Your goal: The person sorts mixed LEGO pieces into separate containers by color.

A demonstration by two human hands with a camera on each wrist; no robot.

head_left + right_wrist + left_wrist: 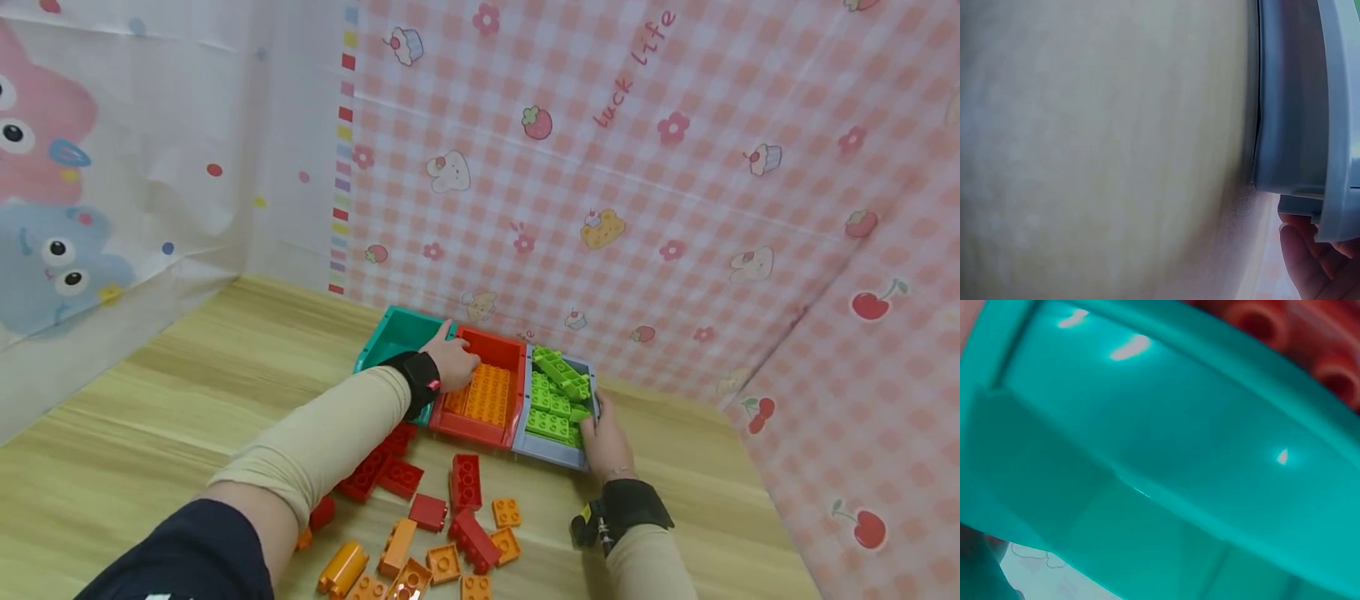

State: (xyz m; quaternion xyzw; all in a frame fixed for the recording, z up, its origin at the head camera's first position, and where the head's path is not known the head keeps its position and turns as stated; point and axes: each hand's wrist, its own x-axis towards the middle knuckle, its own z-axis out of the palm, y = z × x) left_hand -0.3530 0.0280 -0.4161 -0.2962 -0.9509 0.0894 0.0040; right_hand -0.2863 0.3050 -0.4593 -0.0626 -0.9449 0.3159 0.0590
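Observation:
Three joined bins stand by the checked backdrop: a teal bin (406,320), a red bin (495,342) and a grey-blue bin (551,451). My left hand (450,364) lies over the wall between teal and red, some fingertips reaching into the red bin above orange bricks (491,394). Its grip is partly hidden. The left wrist view is filled by the teal bin (1166,425). My right hand (608,442) grips the grey-blue bin's right wall, thumb on the inner side beside green bricks (551,396). The right wrist view shows its fingers (1302,262) under that bin's rim (1340,144).
In front of the bins, loose red bricks (466,482) and orange bricks (443,564) are scattered on the wood-look table (172,367). An orange cylinder-shaped brick (344,568) lies near the left forearm. Patterned curtains (637,167) close off the back and sides.

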